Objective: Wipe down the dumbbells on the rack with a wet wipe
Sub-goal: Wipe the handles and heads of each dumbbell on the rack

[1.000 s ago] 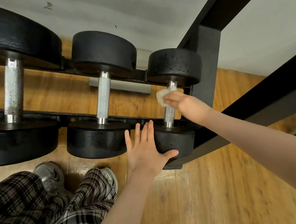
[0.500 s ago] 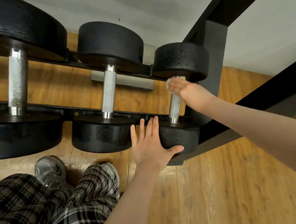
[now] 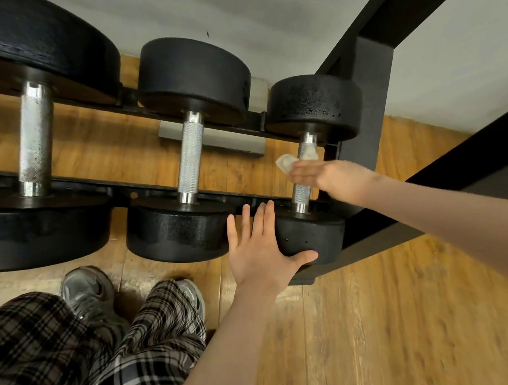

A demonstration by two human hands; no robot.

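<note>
Wooden plank flooring (image 3: 377, 334) ran under a black steel rack (image 3: 369, 100) set against a pale wall. On the rack's right end lay the smallest black dumbbell (image 3: 310, 239), its knurled silver grip spanning the two rails. Our right hand (image 3: 332, 176) pinched a crumpled white wet wipe (image 3: 287, 163) against the upper part of that grip, fingers curled round the bar; the hand was a little blurred. Our left hand (image 3: 260, 252) lay spread, fingers straight against the left side of the dumbbell's near head and the thumb hooked under its lower edge. Just beside it on the left rested a medium black dumbbell (image 3: 180, 233), and further left a large black dumbbell (image 3: 42, 234), both across the same rails. Below, we saw our plaid trousers (image 3: 77, 355) and grey trainers (image 3: 85, 291) on the floor. A grey skirting panel (image 3: 213, 141) showed between the rails behind the middle dumbbell.
</note>
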